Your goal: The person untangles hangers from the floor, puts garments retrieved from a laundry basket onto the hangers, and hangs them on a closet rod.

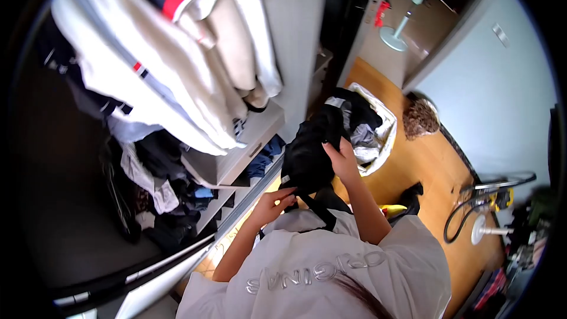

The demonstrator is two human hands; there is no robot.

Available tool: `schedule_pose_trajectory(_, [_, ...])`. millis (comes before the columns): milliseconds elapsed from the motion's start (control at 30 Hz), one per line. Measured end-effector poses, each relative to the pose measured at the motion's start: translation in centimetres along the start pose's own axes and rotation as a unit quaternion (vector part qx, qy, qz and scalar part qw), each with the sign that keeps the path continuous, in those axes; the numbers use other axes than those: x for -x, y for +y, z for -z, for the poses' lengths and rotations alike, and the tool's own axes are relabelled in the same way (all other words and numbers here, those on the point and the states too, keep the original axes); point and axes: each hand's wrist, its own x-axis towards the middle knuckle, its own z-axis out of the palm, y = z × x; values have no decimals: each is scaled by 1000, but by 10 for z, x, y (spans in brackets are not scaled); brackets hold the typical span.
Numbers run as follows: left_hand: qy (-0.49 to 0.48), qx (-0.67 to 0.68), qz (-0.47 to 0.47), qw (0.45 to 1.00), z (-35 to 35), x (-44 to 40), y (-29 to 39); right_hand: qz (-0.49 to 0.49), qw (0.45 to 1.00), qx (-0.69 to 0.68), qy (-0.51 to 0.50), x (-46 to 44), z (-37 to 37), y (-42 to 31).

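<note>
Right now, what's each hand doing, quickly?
Left hand: fingers at the edge of the black cloth; a firm pinch cannot be told.
Right hand: closed on the same black cloth.

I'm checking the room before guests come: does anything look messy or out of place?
Yes: clothes lie jumbled beneath the hanging garments, not folded, and what looks like dark cloth lies crumpled on the wooden floor, outside the white container.

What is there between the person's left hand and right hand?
Black cloth spans the stretch between the left hand and the right hand, seen in the head view.
</note>
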Motion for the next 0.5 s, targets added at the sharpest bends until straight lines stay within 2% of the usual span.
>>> schedule_pose_trajectory(67, [41,87,40,995,16,11,0,28,993,79,-87,-1,-9,-24])
schedule_pose_trajectory(100, [148,26,-12,989,19,16,2,62,987,90,-116,-1,-19,-39])
schedule_pose_trajectory(133, [230,-44,-42,971,26,21,6,54,980,106,-160,0,-27,-48])
schedule_pose_trajectory(200, [365,-70,-112,922,35,27,14,48,957,138,-251,-3,-38,-58])
schedule_pose_trajectory(300, [396,-140,-160,893,49,36,31,66,934,114,-333,-4,-60,-54])
schedule_pose_trajectory(400, [390,-150,-196,887,55,38,48,82,890,106,-435,-4,-77,-59])
schedule_pose_trajectory(467, [319,-152,-183,917,63,43,48,83,852,95,-508,-7,-88,-75])
schedule_pose_trajectory(500, [291,-75,-179,937,63,45,52,94,835,102,-533,-9,-92,-75])
